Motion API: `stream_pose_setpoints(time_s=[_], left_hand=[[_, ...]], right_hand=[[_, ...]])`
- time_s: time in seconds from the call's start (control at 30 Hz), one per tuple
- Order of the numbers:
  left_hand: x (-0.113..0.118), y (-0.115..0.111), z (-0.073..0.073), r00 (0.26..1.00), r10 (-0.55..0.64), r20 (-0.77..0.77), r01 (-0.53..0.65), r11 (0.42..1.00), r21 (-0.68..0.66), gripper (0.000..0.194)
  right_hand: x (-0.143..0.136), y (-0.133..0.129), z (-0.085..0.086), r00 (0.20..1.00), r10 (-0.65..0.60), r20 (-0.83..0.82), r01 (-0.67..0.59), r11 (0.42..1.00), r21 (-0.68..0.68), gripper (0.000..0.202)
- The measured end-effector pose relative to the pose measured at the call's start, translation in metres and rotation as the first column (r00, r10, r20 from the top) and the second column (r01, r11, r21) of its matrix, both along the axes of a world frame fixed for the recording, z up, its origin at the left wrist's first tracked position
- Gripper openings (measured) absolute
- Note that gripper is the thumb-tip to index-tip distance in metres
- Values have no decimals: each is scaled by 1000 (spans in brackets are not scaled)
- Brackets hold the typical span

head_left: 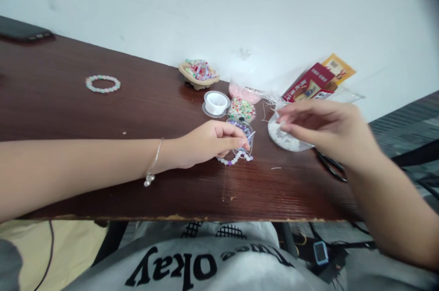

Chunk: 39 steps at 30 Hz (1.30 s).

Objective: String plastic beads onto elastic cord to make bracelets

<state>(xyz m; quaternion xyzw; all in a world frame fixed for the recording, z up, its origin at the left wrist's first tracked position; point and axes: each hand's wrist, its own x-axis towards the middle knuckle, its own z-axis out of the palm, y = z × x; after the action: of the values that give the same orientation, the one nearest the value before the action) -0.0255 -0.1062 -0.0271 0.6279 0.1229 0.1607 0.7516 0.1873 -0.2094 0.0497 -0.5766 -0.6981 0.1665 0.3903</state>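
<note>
My left hand [222,142] is closed in a pinch on a thin clear bead string [252,135], whose end sticks out past the fingertips. A strand of white and purple beads [235,159] hangs just below this hand, lying at the tabletop. Beneath the fingers is a small clear container of purple beads [244,128], partly covered. My right hand [318,126] is over a clear bag of white beads [286,137], thumb and forefinger drawn close together. Something small and whitish shows at its fingertips, too unclear to name.
Behind stand a thread spool [216,103], a bag of red and green beads [242,110], pink beads [243,93] and a bowl of colourful beads [199,72]. A finished bracelet [103,89] lies left. Red packaging [308,83] leans against the wall; black-handled scissors [331,167] lie partly hidden.
</note>
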Motion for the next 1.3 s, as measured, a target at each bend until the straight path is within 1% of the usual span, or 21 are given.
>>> stream_pose_setpoints(time_s=[0.1,0.2,0.3,0.53,0.63,0.87,0.97,1.07,1.17,1.23,1.27,1.3], left_hand=[[-2,-1,2,1000,-7,-11,8,995,102,19],[-3,-1,3,1000,-24,-12,26,983,182,21],[-3,0,2,999,-41,-25,46,975,219,22],[-3,1,-1,998,-52,-27,57,975,215,24],[-3,1,-1,998,-57,-34,64,972,228,24],[-3,2,-1,997,-61,-43,70,969,235,25],[-3,1,0,997,-60,-40,67,974,215,22],[-1,-1,0,998,-44,-33,48,989,143,20],[1,-1,-2,999,-43,0,43,999,-7,24],[3,0,-3,998,-43,44,47,995,-92,25],[4,0,-4,997,-38,61,44,995,-95,24],[4,1,-5,997,-26,73,31,997,-69,23]], right_hand=[[-17,2,-15,999,48,11,-47,997,-53,11],[-22,5,-23,994,73,-84,-82,991,-108,13],[-24,6,-23,984,105,-146,-125,983,-134,14],[-30,5,-24,979,136,-151,-160,973,-166,14],[-31,5,-23,981,142,-132,-162,975,-154,13],[-31,4,-22,987,155,-31,-158,978,-133,12],[-30,5,-24,985,175,5,-174,979,-105,9],[-31,7,-23,968,205,146,-202,979,-36,4],[-34,11,-17,932,176,316,-194,981,28,5],[-35,14,-13,928,140,346,-177,981,76,6],[-35,17,-11,928,136,346,-175,981,85,7],[-34,20,-10,925,141,353,-180,981,79,8]])
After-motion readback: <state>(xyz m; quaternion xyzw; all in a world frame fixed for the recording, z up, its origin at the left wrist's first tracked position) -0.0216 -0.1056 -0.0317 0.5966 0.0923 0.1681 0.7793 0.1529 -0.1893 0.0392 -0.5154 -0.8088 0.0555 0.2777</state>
